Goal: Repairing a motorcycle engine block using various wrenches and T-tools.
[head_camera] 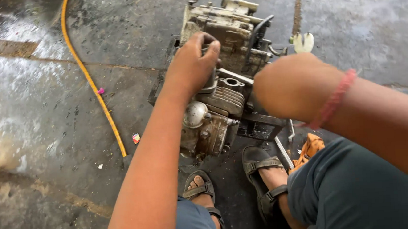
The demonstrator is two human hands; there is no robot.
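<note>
A dirty grey motorcycle engine (221, 87) with finned cylinder and a round chrome cover lies on a dark stand on the wet concrete floor. My left hand (192, 63) grips a part on top of the engine, fingers curled over it. My right hand (285, 87) hovers close to the camera over the engine's right side, blurred; its fingers are hidden, and a red thread band circles the wrist. What it holds, if anything, is not visible.
A yellow hose (91, 81) runs down the floor at left. A white plastic piece (302, 41) lies right of the engine. An orange cloth (310, 148) and a metal rod (283, 152) lie by my sandalled feet (259, 172). Small litter bits dot the floor.
</note>
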